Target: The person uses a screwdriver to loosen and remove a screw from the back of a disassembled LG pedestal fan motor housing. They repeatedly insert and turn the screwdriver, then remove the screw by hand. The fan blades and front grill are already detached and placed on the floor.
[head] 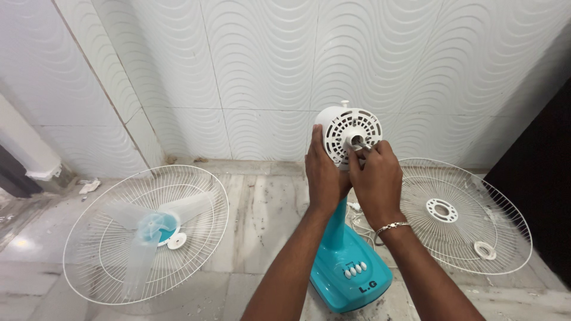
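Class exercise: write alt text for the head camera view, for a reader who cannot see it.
Two hands, left hand and right hand, grip the white motor housing of a turquoise table fan stripped of its guards. One wire guard, holding the translucent blade, lies left on the marble floor; another guard lies right.

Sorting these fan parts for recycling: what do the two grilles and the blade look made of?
Both grilles, left and right, look like white-coated metal wire: thin, evenly welded spokes. The blade looks like translucent pale-blue plastic, since the wires show through it.
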